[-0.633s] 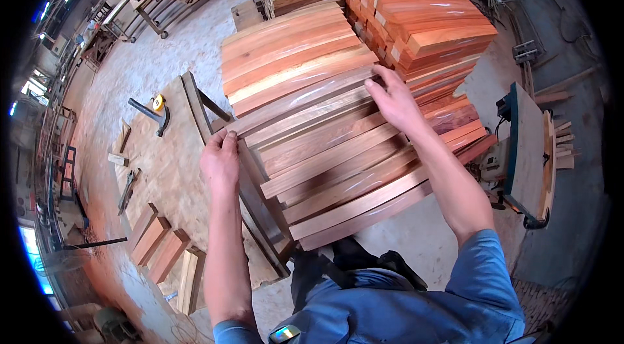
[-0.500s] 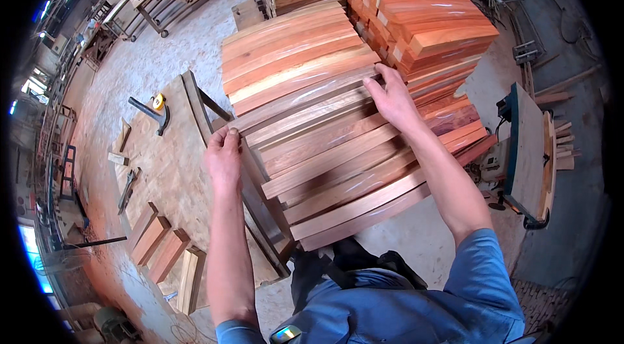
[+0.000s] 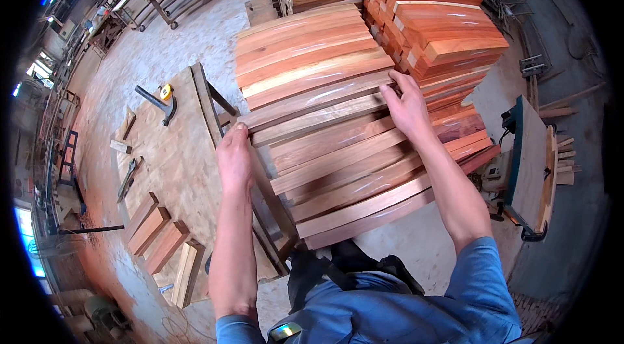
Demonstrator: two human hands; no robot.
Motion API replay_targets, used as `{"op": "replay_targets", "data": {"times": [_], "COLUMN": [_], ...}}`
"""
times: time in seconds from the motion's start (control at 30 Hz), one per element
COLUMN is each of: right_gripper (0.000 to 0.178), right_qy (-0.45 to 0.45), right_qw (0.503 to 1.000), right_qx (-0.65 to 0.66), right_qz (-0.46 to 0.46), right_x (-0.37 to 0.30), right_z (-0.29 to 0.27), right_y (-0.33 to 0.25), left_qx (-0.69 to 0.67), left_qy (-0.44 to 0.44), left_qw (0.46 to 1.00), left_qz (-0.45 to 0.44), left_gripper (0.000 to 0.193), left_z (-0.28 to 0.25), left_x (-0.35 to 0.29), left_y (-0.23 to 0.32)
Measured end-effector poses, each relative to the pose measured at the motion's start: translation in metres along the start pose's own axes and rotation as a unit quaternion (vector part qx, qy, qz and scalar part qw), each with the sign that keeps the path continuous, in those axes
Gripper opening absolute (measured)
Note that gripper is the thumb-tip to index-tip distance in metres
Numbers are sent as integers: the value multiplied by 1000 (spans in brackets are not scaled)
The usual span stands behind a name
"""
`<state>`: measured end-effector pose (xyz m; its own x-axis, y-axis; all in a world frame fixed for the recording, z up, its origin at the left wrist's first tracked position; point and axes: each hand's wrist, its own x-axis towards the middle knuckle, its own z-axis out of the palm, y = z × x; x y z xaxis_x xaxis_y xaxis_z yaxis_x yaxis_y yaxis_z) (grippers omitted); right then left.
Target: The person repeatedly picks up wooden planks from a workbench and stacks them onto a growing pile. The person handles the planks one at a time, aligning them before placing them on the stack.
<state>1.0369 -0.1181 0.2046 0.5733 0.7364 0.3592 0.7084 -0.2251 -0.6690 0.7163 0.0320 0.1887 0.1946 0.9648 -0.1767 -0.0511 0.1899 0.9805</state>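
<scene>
A brownish wooden board (image 3: 318,102) lies crosswise in front of me, among other boards laid side by side. My left hand (image 3: 234,157) is closed on its left end, the thumb on top. At its right end, my right hand (image 3: 407,108) grips with thumb and fingers. Beyond it is a row of paler orange boards (image 3: 305,51), packed edge to edge. Nearer to me, several loosely spaced boards (image 3: 351,168) lie at slightly different angles with dark gaps between them. The fingers under the held board are hidden.
Left of me stands a worktable (image 3: 188,168) bearing a hammer (image 3: 159,103), a yellow tape measure (image 3: 166,91), a clamp-like tool (image 3: 129,179) and several short wood blocks (image 3: 167,246). A tall stack of reddish boards (image 3: 435,19) rises behind. At right is a machine with a flat panel (image 3: 526,162).
The view has shifted slightly, so the scene sits a little farther right. Both hands stay on the ends of the same board, which shows no clear movement among the others.
</scene>
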Motion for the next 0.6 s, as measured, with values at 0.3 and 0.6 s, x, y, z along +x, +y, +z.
{"op": "replay_targets", "data": {"times": [0.3, 0.6], "right_gripper": [49, 26], "right_qy": [132, 164], "right_qw": [844, 734], "right_qx": [504, 639], "right_qz": [129, 161], "right_x": [-18, -9], "right_z": [-9, -8], "right_y": [-18, -42], "left_qx": [27, 334], "left_qy": [-32, -51], "left_qw": [978, 840], "left_qz": [206, 424], "left_gripper": [61, 79], "left_z": [-24, -56], "left_x": [-60, -123], "left_y": [17, 14]}}
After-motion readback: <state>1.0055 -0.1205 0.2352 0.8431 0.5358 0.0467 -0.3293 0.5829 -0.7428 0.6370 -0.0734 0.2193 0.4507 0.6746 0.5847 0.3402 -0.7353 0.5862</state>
